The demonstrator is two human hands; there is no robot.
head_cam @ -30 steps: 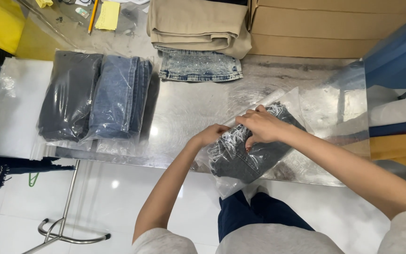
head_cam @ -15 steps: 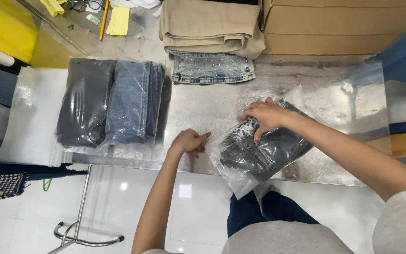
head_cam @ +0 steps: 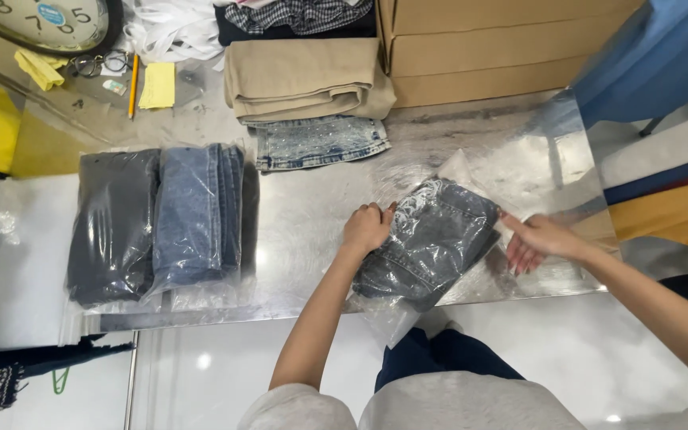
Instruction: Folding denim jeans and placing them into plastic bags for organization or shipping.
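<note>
2 bagged jeans stacks (head_cam: 157,223) lie left; left hand (head_cam: 365,228) clenched, right hand (head_cam: 537,240) loose, on bagged jeans (head_cam: 428,243).

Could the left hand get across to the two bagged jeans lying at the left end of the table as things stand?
Probably yes. The left hand rests on the bagged dark jeans, and only bare metal table lies between it and the bagged blue jeans and bagged black jeans. Nothing stands in that path.
</note>
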